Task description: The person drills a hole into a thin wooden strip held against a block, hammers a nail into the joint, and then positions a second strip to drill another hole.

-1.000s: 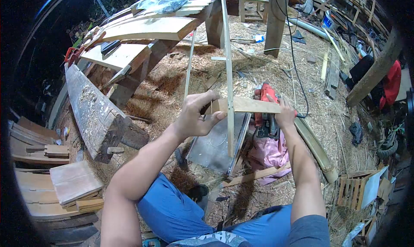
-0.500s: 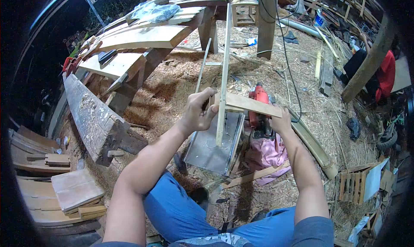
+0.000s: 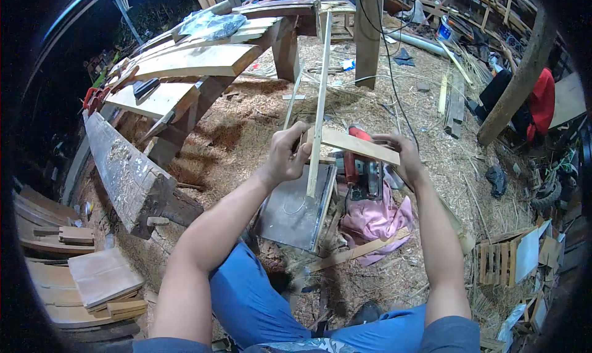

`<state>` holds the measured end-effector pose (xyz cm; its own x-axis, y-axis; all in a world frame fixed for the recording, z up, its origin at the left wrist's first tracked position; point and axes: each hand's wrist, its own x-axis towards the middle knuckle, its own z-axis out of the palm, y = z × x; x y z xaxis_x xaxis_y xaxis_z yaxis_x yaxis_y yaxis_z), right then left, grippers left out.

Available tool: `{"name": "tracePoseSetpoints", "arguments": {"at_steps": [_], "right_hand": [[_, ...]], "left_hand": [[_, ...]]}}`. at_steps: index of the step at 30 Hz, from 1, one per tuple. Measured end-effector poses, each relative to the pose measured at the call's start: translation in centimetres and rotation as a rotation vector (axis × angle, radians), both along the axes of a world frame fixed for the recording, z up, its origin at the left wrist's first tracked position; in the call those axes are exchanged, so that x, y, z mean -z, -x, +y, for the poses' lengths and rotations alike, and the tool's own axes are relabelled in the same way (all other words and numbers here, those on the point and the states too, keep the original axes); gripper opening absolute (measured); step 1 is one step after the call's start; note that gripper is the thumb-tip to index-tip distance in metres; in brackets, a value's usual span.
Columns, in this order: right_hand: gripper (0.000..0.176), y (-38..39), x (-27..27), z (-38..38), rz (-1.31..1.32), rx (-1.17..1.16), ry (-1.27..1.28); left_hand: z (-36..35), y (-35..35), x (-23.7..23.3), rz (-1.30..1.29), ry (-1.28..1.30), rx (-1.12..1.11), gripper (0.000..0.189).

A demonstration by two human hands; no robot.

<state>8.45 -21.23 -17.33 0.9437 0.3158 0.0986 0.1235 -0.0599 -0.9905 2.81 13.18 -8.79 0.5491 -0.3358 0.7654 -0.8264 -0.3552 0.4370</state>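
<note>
A flat wooden board (image 3: 364, 148) is held crosswise in front of me, over a long thin wooden strip (image 3: 322, 88) that runs away from me. My left hand (image 3: 288, 151) is closed around the board's left end, right beside the strip. At the board's right end, my right hand (image 3: 408, 159) grips it with bent fingers. Below and behind the board is a red power tool (image 3: 351, 167), partly covered by it, standing by a pink cloth (image 3: 376, 220). A dark flat panel (image 3: 290, 214) lies under the strip's near end.
Wood shavings cover the ground. On the left, a slanted wooden structure (image 3: 185, 63) carries boards and a plastic bag (image 3: 213, 25). A post (image 3: 366, 38) and a dark cable (image 3: 394, 88) stand ahead. Someone in red (image 3: 542, 103) sits behind a leaning pole (image 3: 518, 75); another person is at the back.
My right hand has shifted up and over the board's right end, its fingers now more on top. The view has moved slightly; my left hand keeps its hold.
</note>
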Motion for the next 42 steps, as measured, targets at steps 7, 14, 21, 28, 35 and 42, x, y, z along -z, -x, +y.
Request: {"name": "tracePoseSetpoints", "arguments": {"at_steps": [7,14,21,28,35,42], "right_hand": [[0.055,5.5,-6.5,-0.8,0.193,-0.337,-0.143],[0.029,6.4,-10.1,-1.6,-0.024,-0.08,0.15],[0.027,8.5,-10.2,-2.6,-0.133,0.015,0.167],[0.026,10.0,-12.2,-1.2,-0.225,0.001,0.288],[0.027,10.3,-11.6,-0.6,-0.211,-0.076,0.239],[0.025,9.5,-10.3,-0.3,-0.296,-0.032,0.21]], "left_hand": [[-0.6,-0.2,0.2,0.071,0.003,0.029,0.039],[-1.9,-0.7,-0.5,0.439,0.232,0.226,0.071],[-3.1,0.0,-3.0,0.619,0.376,0.204,0.033],[-2.5,0.6,-4.7,0.647,0.273,0.137,0.026],[-2.1,1.4,-5.0,0.85,0.391,0.167,0.029],[-1.6,1.0,-4.9,0.87,0.398,0.168,0.029]]}}
